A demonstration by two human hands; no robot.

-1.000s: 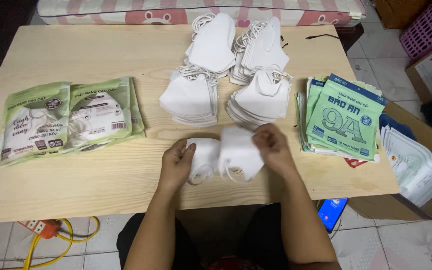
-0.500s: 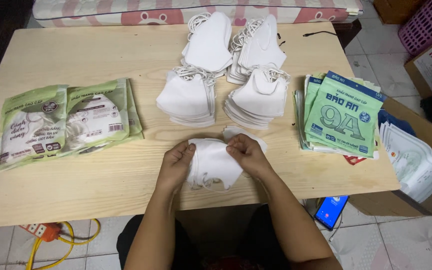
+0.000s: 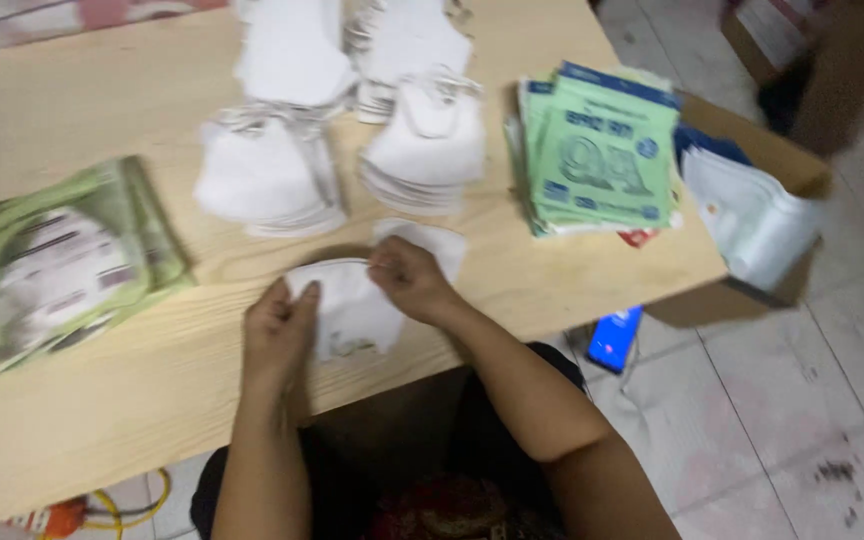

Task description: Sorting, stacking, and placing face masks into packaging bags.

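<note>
- White folded face mask (image 3: 352,310) lies flat at the near edge of the wooden counter (image 3: 102,120), between both hands.
- Left hand (image 3: 277,330) presses its left edge; right hand (image 3: 407,280) pinches the top rim.
- It looks light, soft and floppy; best gripped at the edges or ear loops.

We see a pale wooden table (image 3: 102,120). On it lie white mask stacks (image 3: 262,180), green packets (image 3: 602,150) and filled sleeves (image 3: 52,260).
</note>
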